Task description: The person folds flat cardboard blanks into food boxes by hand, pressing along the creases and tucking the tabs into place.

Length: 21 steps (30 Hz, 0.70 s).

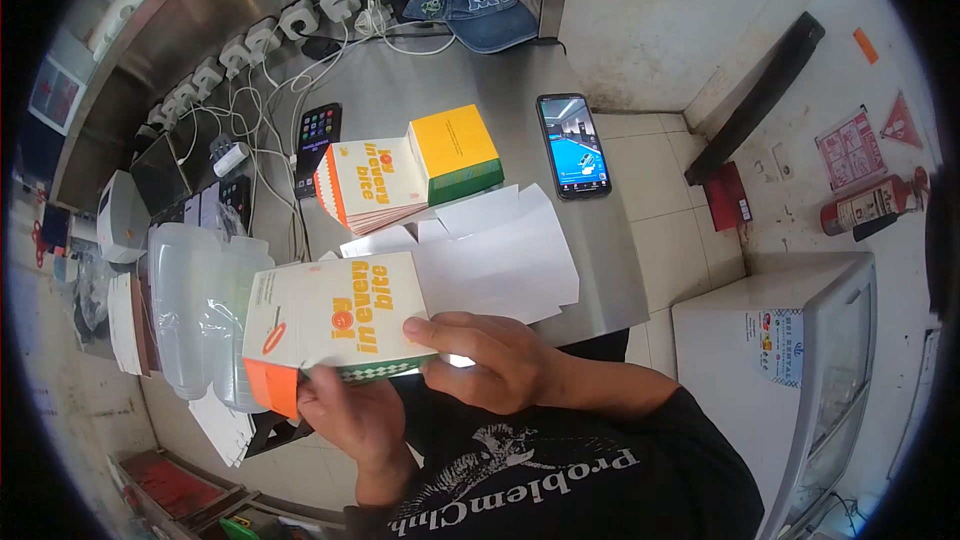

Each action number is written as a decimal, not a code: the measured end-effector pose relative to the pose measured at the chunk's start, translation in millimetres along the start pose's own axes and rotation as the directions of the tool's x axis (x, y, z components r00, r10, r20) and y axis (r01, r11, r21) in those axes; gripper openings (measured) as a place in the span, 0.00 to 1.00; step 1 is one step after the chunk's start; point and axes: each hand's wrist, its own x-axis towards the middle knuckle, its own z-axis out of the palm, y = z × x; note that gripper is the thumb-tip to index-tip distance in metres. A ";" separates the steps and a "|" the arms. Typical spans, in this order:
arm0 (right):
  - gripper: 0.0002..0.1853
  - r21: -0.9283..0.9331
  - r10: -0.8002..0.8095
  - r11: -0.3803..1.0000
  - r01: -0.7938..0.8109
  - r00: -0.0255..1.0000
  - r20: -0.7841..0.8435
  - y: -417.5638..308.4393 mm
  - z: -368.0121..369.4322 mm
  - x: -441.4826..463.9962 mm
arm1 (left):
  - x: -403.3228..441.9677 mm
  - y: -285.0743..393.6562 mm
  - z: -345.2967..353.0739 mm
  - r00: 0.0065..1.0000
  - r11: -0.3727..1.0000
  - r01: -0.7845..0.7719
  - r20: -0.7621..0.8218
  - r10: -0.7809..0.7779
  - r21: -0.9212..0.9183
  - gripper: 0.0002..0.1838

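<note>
A white cardboard food box (300,305) with yellow "joy in every bite" lettering, an orange end and a green checked side is held up near my body. My right hand (490,360) grips its right end, thumb on the printed face and fingers underneath. My left hand (355,415) is at the lower left, by the orange end flap (272,388); its thumb and fingers are partly blurred. Beyond, on the metal table, lie a stack of flat printed boxes (375,180) with a yellow panel (455,155) and white unfolded card sheets (510,260).
A lit phone (575,145) lies at the table's right; another phone (318,145) is near tangled white cables and chargers (262,38). A blue cap (475,8) sits at the back. Translucent plastic containers (182,310) stand left. A white freezer (760,310) and fire extinguisher (868,205) are right.
</note>
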 end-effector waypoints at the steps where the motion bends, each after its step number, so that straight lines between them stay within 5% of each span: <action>1: 0.14 0.007 -0.004 1.000 0.004 1.000 -0.017 1.3 0.2 -0.3 | -0.1 0.9 0.6 1.000 0.992 0.014 0.002 -0.014 0.128 0.29; 5: 0.16 -0.016 -0.075 0.997 0.074 0.995 -0.062 9.9 -8.6 10.1 | 7.5 10.3 12.3 0.999 0.997 -0.043 -0.025 0.044 0.057 0.29; 8: 0.19 -0.139 -0.101 0.985 0.099 0.995 -0.007 15.0 -27.3 17.8 | 10.2 17.9 -1.6 0.982 0.956 0.156 -0.070 -0.178 -0.249 0.32; 12: 0.20 -0.184 -0.134 0.975 0.126 0.990 -0.036 16.1 -28.7 13.4 | 1.8 18.9 -3.2 0.967 0.909 0.228 -0.026 -0.253 -0.350 0.32; 15: 0.19 -0.139 -0.114 0.985 0.100 0.988 -0.103 3.9 -29.7 13.9 | -7.0 12.6 -7.2 0.974 0.956 0.223 0.015 -0.224 -0.188 0.31; 16: 0.20 -0.104 -0.109 0.990 0.099 0.989 -0.101 -0.2 -32.7 16.1 | -13.3 14.1 -21.4 0.963 0.965 0.262 0.056 -0.263 0.019 0.37; 19: 0.21 -0.053 -0.098 0.994 0.093 0.990 -0.105 -6.4 -35.2 18.8 | -18.2 33.1 -22.5 0.928 0.904 0.365 -0.005 -0.374 0.221 0.44; 21: 0.21 -0.037 -0.107 0.994 0.104 0.989 -0.101 -5.8 -36.1 20.0 | -21.7 43.1 -47.4 0.907 0.796 0.382 -0.024 -0.421 0.469 0.32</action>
